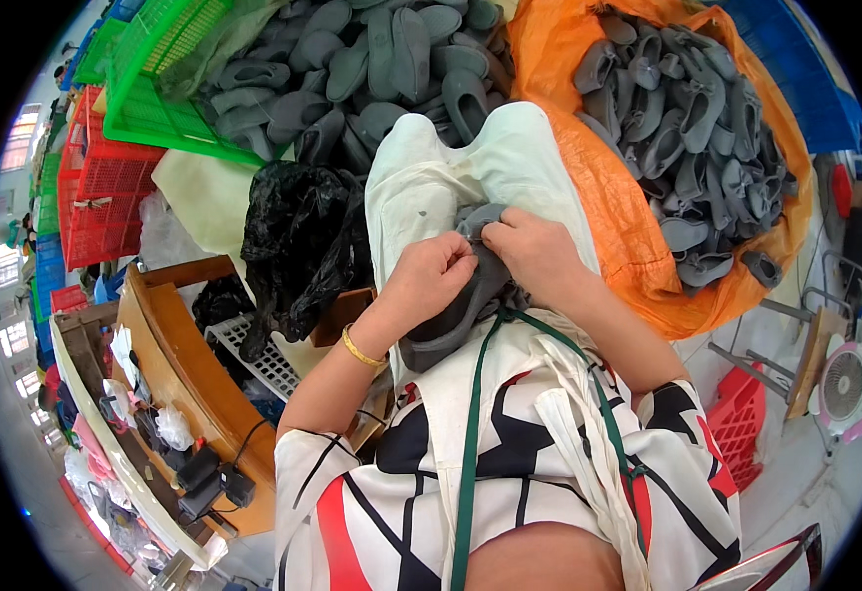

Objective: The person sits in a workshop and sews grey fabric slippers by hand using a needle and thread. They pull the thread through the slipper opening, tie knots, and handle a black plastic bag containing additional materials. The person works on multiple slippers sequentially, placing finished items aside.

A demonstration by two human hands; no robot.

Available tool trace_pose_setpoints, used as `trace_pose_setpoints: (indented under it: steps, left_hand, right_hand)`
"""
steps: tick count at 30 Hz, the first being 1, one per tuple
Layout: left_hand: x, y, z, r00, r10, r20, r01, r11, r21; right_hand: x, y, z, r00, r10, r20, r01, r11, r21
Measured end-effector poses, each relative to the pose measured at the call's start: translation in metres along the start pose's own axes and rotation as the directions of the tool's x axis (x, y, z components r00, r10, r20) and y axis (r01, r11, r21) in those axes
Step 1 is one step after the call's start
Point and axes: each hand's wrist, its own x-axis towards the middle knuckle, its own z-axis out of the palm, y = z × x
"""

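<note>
A dark grey shoe (451, 313) lies in my lap, on the white apron (411, 187) that covers my knees. Both hands meet over its far end. My left hand (435, 280) is closed, thumb and forefinger pinched at the shoe's upper; anything small between those fingertips is too small to make out. From the other side, my right hand (532, 253) grips the shoe's upper with curled fingers. Part of the shoe is hidden beneath my hands. A yellow bracelet (362, 350) circles my left wrist.
Past my knees lies a big heap of grey shoes (382, 59) beside a green crate (170, 123). An orange sack (623, 246) at the right holds more grey shoes. Left of me are a black plastic bag (303, 236), a red crate (106, 187) and a wooden drawer (185, 345). A small fan (845, 384) stands far right.
</note>
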Motion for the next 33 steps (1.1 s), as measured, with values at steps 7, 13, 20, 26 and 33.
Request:
trace_pose_setpoints:
  steps: [7,13,20,26,33]
  left_hand:
    - [0.018,-0.027,-0.003,0.971,-0.224,0.087,0.239,0.855,-0.46]
    - [0.019,-0.04,0.007,0.949,-0.279,0.148,0.312,0.751,-0.582]
    - [0.014,-0.035,0.008,0.957,-0.239,0.162,0.289,0.757,-0.586]
    - [0.008,-0.037,0.006,0.962,-0.187,0.198,0.269,0.76,-0.591]
    - [0.005,-0.033,0.011,0.992,0.119,-0.038,-0.125,0.963,-0.241]
  right_hand:
    - [0.01,0.009,0.003,0.985,-0.171,0.013,0.171,0.978,-0.12]
    - [0.008,0.009,0.021,0.988,-0.095,-0.12,0.105,0.991,0.084]
    - [0.001,0.009,0.015,0.835,0.515,0.194,-0.359,0.244,0.901]
    - [-0.042,0.1,-0.026,0.663,0.734,0.149,0.059,-0.25,0.967]
    - [-0.085,0.144,-0.03,0.538,0.826,0.166,0.221,-0.329,0.918]
